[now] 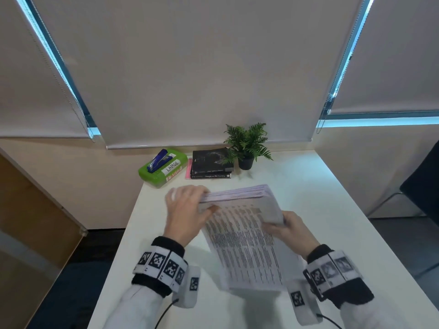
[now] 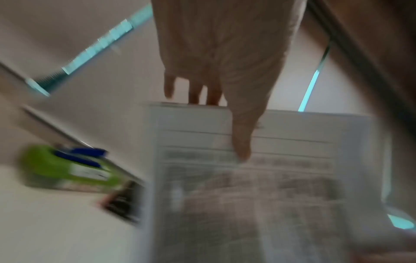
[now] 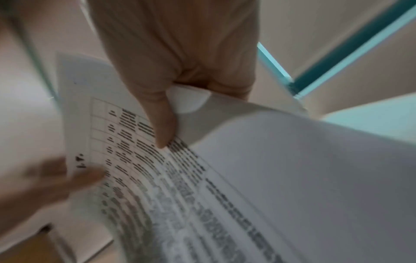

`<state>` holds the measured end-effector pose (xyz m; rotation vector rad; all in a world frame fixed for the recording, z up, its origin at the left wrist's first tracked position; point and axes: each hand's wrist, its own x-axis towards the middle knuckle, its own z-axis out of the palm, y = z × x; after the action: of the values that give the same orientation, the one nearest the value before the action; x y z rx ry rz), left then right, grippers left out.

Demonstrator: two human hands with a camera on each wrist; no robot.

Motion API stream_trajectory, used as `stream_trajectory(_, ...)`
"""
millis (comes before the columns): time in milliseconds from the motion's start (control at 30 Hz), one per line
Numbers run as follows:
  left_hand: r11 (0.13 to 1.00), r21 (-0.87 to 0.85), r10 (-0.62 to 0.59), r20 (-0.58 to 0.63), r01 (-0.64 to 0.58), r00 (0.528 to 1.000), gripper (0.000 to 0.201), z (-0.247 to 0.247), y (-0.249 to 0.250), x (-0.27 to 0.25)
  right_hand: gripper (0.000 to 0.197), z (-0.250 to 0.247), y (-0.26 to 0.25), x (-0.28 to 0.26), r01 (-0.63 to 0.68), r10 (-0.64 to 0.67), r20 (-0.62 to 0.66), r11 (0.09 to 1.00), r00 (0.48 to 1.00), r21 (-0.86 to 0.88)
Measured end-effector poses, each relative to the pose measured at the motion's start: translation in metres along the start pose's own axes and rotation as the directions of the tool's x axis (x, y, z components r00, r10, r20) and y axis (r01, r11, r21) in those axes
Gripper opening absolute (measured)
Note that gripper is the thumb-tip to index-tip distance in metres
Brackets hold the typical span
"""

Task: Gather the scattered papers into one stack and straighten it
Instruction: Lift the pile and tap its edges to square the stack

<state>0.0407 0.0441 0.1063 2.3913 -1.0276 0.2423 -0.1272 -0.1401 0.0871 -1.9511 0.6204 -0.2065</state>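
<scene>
- At a white desk (image 1: 308, 186) below drawn roller blinds, a person holds a stack of printed papers (image 1: 244, 238) tilted up on its near short edge, which appears to rest on the desk; that stance lets loose sheets drop level against the surface.
- Left hand (image 1: 185, 210) grips the stack's far left corner, thumb on the printed face and fingers behind, as the left wrist view shows, steadying the top edge.
- Right hand (image 1: 288, 230) pinches the right edge, thumb on the print and fingers curled behind; the outer sheets bow under the squeeze in the right wrist view.
- Far edges of the sheets fan out unevenly, so by this look the gathering is done and the squaring is under way.
- Against the wall, well apart from the papers, sit a green box labelled "LARGE" (image 1: 162, 169) with a blue stapler (image 1: 158, 160) on top, two dark books (image 1: 211, 163) and a potted fern (image 1: 247, 144), leaving the middle of the desk for the work.
- Motion blur hides the finer print.
</scene>
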Motion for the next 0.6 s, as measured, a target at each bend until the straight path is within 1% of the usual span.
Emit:
stream_trajectory(33, 0.993, 0.012, -0.121, -0.021, 0.121, 0.992, 0.062, 0.001, -0.013, -0.004, 0.017, -0.005, 0.005, -0.002, -0.034, 0.033, 0.011, 0.996, 0.999, 0.079)
stream_trajectory(67, 0.968, -0.073, -0.241, -0.006, 0.240, 0.970, 0.080, 0.002, -0.023, -0.008, 0.020, -0.008, 0.010, -0.005, -0.061, 0.056, 0.030, 0.984, 0.998, 0.165)
stream_trajectory(100, 0.914, -0.227, -0.333, 0.059, 0.338, 0.941, 0.095, 0.003, -0.030, -0.012, 0.025, -0.012, 0.014, -0.007, -0.078, 0.067, 0.055, 0.968, 0.996, 0.238)
stream_trajectory(133, 0.823, -0.388, -0.374, 0.181, 0.415, 0.910, 0.102, 0.005, -0.032, -0.017, 0.032, -0.014, 0.016, -0.010, -0.094, 0.071, 0.089, 0.951, 0.994, 0.295)
stream_trajectory(167, 0.717, -0.510, -0.347, 0.331, 0.476, 0.877, 0.100, 0.007, -0.031, -0.020, 0.042, -0.014, 0.018, -0.011, -0.109, 0.074, 0.118, 0.939, 0.990, 0.327)
stream_trajectory(200, 0.620, -0.579, -0.282, 0.464, 0.529, 0.840, 0.092, 0.010, -0.029, -0.023, 0.050, -0.013, 0.018, -0.012, -0.123, 0.077, 0.141, 0.928, 0.987, 0.351)
stream_trajectory(233, 0.544, -0.609, -0.215, 0.562, 0.576, 0.798, 0.080, 0.013, -0.025, -0.027, 0.056, -0.011, 0.019, -0.011, -0.147, 0.090, 0.164, 0.915, 0.982, 0.377)
stream_trajectory(267, 0.470, -0.641, -0.160, 0.614, 0.607, 0.773, 0.063, 0.015, -0.022, -0.029, 0.056, -0.009, 0.020, -0.010, -0.178, 0.103, 0.197, 0.895, 0.975, 0.409)
stream_trajectory(300, 0.403, -0.666, -0.137, 0.635, 0.629, 0.760, 0.042, 0.017, -0.018, -0.030, 0.053, -0.007, 0.022, -0.009, -0.208, 0.115, 0.231, 0.875, 0.966, 0.437)
stream_trajectory(333, 0.345, -0.686, -0.138, 0.638, 0.640, 0.758, 0.026, 0.018, -0.013, -0.030, 0.046, -0.006, 0.021, -0.008, -0.230, 0.121, 0.258, 0.863, 0.959, 0.450)
stream_trajectory(367, 0.314, -0.698, -0.147, 0.634, 0.644, 0.759, 0.021, 0.020, -0.013, -0.031, 0.039, -0.005, 0.020, -0.007, -0.244, 0.127, 0.274, 0.859, 0.953, 0.449)
stream_trajectory(433, 0.292, -0.712, -0.162, 0.622, 0.639, 0.766, 0.027, 0.026, -0.013, -0.031, 0.034, -0.004, 0.018, -0.006, -0.266, 0.161, 0.265, 0.863, 0.951, 0.429)
stream_trajectory(500, 0.298, -0.729, -0.206, 0.582, 0.617, 0.787, 0.033, 0.029, -0.012, -0.032, 0.038, -0.004, 0.016, -0.005, -0.273, 0.185, 0.236, 0.859, 0.954, 0.433)
stream_trajectory(600, 0.302, -0.779, -0.293, 0.472, 0.549, 0.831, 0.040, 0.032, -0.003, -0.032, 0.031, -0.001, 0.007, -0.004, -0.240, 0.195, 0.145, 0.852, 0.970, 0.464)
